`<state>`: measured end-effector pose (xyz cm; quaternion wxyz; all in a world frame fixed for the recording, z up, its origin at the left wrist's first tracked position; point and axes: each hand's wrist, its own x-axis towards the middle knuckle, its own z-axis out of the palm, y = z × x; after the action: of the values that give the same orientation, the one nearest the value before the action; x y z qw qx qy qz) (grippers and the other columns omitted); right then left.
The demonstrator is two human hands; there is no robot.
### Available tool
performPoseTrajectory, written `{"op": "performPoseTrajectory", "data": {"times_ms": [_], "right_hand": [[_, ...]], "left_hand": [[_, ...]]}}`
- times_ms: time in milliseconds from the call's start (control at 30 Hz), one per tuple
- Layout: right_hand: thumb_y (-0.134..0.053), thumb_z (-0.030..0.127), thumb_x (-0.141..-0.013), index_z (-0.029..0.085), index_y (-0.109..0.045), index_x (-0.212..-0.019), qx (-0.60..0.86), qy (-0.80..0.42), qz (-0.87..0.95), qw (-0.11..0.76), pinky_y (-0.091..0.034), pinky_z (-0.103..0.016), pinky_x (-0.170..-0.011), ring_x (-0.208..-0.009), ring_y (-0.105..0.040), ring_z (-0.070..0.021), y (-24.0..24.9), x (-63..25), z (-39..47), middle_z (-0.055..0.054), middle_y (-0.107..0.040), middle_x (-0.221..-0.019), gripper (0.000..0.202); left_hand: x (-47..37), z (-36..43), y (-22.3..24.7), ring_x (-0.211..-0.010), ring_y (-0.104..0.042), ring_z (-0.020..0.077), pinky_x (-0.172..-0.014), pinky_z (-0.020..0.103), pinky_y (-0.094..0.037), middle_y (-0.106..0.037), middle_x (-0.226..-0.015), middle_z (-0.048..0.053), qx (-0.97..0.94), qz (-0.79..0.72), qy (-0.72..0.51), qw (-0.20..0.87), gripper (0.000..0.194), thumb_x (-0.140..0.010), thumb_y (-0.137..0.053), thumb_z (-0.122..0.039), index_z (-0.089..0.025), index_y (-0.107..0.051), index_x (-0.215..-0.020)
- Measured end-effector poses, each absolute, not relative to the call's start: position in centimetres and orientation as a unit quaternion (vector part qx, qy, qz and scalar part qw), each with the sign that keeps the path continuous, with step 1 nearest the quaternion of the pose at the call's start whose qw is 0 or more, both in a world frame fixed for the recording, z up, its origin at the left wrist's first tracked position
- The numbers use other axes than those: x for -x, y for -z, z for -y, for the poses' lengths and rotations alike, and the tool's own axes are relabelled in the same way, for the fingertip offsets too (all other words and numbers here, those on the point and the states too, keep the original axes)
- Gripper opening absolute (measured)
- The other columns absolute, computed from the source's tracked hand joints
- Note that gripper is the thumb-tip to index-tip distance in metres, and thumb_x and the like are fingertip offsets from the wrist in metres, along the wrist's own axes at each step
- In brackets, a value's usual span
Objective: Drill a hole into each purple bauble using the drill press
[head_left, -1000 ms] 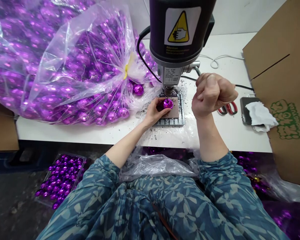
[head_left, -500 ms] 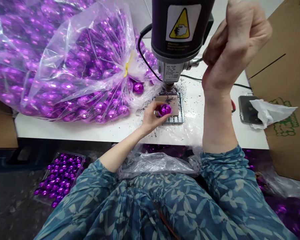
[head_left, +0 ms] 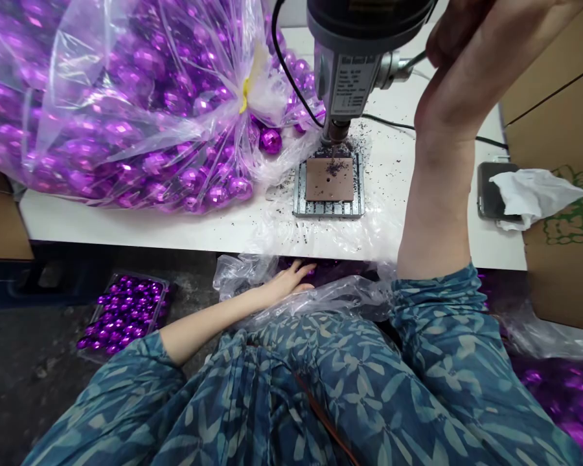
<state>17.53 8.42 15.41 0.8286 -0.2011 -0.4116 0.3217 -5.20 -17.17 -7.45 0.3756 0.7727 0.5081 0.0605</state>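
Note:
My left hand (head_left: 287, 282) is low at the table's front edge, over the mouth of a clear plastic bag (head_left: 340, 299) on my lap. Its fingers are stretched out and apart above dark purple balls, and no ball shows in its grasp. High on the right, my right hand (head_left: 480, 58) is closed around the feed lever (head_left: 414, 61) of a small drill press (head_left: 352, 71); part of the fingers is cut off by the frame. Beneath the drill chuck (head_left: 338, 131), a brown board (head_left: 320, 188) with a small hole lies on the grooved metal base (head_left: 330, 210). Dark shavings are scattered there.
A large tied plastic bag of shiny purple balls (head_left: 140, 149) fills the table's left. One loose purple ball (head_left: 271, 140) lies beside its knot. A phone (head_left: 490, 194) under crumpled tissue (head_left: 534, 194) is at right, by a cardboard box (head_left: 563, 116). A tray of balls (head_left: 126, 310) stands lower left.
My left hand has moved from the drill base down to the lap bag, and the purple ball it held over the board is gone from there. The view has tilted; my right hand stays on the lever.

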Motion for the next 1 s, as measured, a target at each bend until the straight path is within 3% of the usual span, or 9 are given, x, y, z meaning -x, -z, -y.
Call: {"op": "performPoseTrajectory", "data": {"times_ms": [100,200,333,400,533,667,800,900,1000], "right_hand": [[-0.036,0.009,-0.101,0.025,-0.032,-0.057,0.158,-0.297,0.41,0.848,-0.011,-0.018,-0.043,-0.034,-0.026,0.0024,-15.3,-17.4,-8.4,0.011,-0.027,-0.039,0.047],[-0.053,0.014,-0.102,0.024,-0.041,-0.063,0.119,-0.287,0.404,0.86,-0.008,-0.024,-0.04,-0.033,-0.024,-0.0013,-15.0,-17.4,-8.8,0.011,-0.032,-0.039,0.042],[-0.074,0.058,-0.077,0.025,-0.035,-0.064,0.1,-0.235,0.427,0.867,-0.01,-0.028,-0.039,-0.034,-0.023,-0.0024,-14.4,-17.3,-9.4,0.012,-0.028,-0.043,0.053],[-0.072,0.066,-0.075,0.026,-0.03,-0.063,0.119,-0.215,0.43,0.869,-0.009,-0.03,-0.039,-0.034,-0.02,-0.0026,-14.3,-17.2,-9.4,0.012,-0.024,-0.044,0.059],[-0.071,0.071,-0.076,0.026,-0.025,-0.063,0.14,-0.206,0.435,0.865,-0.007,-0.032,-0.039,-0.034,-0.019,-0.0028,-14.3,-17.2,-8.9,0.011,-0.028,-0.043,0.065],[-0.073,0.068,-0.079,0.027,-0.03,-0.064,0.126,-0.209,0.434,0.867,-0.007,-0.035,-0.04,-0.034,-0.019,-0.0053,-14.4,-17.1,-8.4,0.011,-0.031,-0.044,0.061],[-0.07,0.071,-0.08,0.027,-0.03,-0.062,0.129,-0.201,0.441,0.865,-0.011,-0.035,-0.041,-0.035,-0.02,-0.0062,-14.3,-16.9,-8.5,0.01,-0.028,-0.043,0.062],[-0.069,0.073,-0.08,0.026,-0.029,-0.062,0.133,-0.195,0.433,0.87,-0.012,-0.035,-0.041,-0.035,-0.02,-0.0056,-14.2,-16.9,-8.8,0.01,-0.03,-0.043,0.064],[-0.069,0.075,-0.076,0.025,-0.031,-0.062,0.141,-0.206,0.428,0.869,-0.011,-0.032,-0.039,-0.033,-0.021,-0.0041,-14.3,-17.0,-8.8,0.011,-0.032,-0.043,0.065]], "left_hand": [[5.4,14.8,3.4,-0.106,-0.084,0.022,-0.09,0.038,-0.073,-0.083,-0.121,0.007,-0.835,-0.38,-0.207,0.34,0.034,-0.106,-0.056,-0.023,-0.032,-0.078,-0.13],[6.7,9.0,-0.7,-0.088,-0.08,0.0185,-0.078,0.039,-0.072,-0.083,-0.098,0.001,-0.811,-0.385,-0.377,0.228,0.032,-0.102,-0.056,-0.018,-0.035,-0.081,-0.111],[9.5,-3.4,-1.9,-0.095,-0.074,0.0235,-0.096,0.047,-0.065,-0.078,-0.098,0.005,-0.717,-0.522,-0.451,0.099,0.02,-0.098,-0.062,-0.015,-0.026,-0.078,-0.099],[10.6,-9.2,-0.4,-0.107,-0.073,0.0302,-0.107,0.051,-0.06,-0.074,-0.102,0.008,-0.701,-0.556,-0.439,0.088,0.012,-0.087,-0.076,-0.015,-0.025,-0.076,-0.094],[11.8,-15.3,2.8,-0.109,-0.071,0.034,-0.112,0.056,-0.057,-0.068,-0.105,0.009,-0.69,-0.58,-0.411,0.135,0.026,-0.071,-0.086,-0.013,-0.024,-0.073,-0.091],[12.8,-14.8,2.1,-0.115,-0.072,0.0373,-0.116,0.064,-0.055,-0.069,-0.112,0.011,-0.683,-0.599,-0.402,0.112,0.038,-0.073,-0.094,-0.021,-0.024,-0.076,-0.107],[12.5,-9.2,-1.8,-0.132,-0.069,0.0322,-0.117,0.057,-0.058,-0.07,-0.131,0.012,-0.678,-0.529,-0.498,0.11,0.047,-0.101,-0.078,-0.051,-0.032,-0.065,-0.142],[9.6,-3.4,-3.7,-0.122,-0.075,0.0282,-0.104,0.051,-0.065,-0.069,-0.14,0.012,-0.67,-0.512,-0.501,0.196,0.046,-0.111,-0.057,-0.059,-0.038,-0.056,-0.153],[5.4,0.9,-3.3,-0.103,-0.08,0.0243,-0.087,0.045,-0.07,-0.074,-0.128,0.012,-0.635,-0.503,-0.46,0.364,0.044,-0.115,-0.049,-0.059,-0.036,-0.061,-0.149]]}}
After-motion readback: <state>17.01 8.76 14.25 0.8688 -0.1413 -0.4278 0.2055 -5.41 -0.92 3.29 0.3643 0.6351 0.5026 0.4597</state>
